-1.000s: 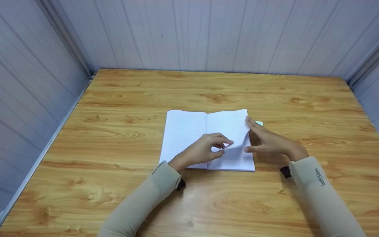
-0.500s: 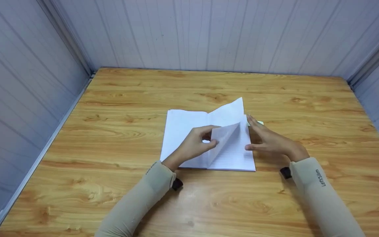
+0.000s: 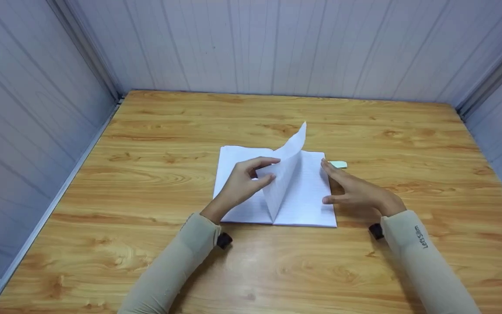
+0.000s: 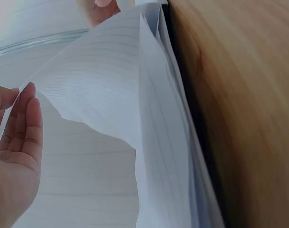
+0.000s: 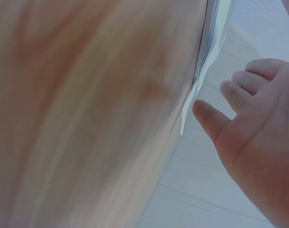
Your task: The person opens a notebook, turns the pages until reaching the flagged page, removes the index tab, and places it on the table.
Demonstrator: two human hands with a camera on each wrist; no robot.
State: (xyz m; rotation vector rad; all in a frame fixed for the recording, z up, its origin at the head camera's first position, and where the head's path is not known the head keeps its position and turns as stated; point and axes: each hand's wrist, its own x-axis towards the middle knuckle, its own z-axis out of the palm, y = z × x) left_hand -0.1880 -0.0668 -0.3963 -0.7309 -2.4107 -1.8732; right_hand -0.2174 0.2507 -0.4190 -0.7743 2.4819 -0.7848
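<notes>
An open lined notebook [image 3: 310, 198] lies on the wooden table. My left hand [image 3: 242, 181] pinches the edge of one page [image 3: 288, 168], which stands up from the spine and curves at its far corner. In the left wrist view, thumb and fingers of the left hand [image 4: 18, 156] hold that page [image 4: 97, 76] by its edge. My right hand [image 3: 357, 189] is at the notebook's right edge, fingers extended and thumb apart. The right wrist view shows the right hand [image 5: 263, 137] holding nothing; whether its fingertips touch the paper is hard to tell.
A small pale green piece [image 3: 339, 164] sticks out past the notebook's right side, partly hidden. The wooden table [image 3: 277, 270] meets a panelled wall [image 3: 255, 43] behind, with further panels at left and right.
The left hand has moved left, lifting the page from lying over the right side to standing upright near the spine. The right hand has stayed almost in place.
</notes>
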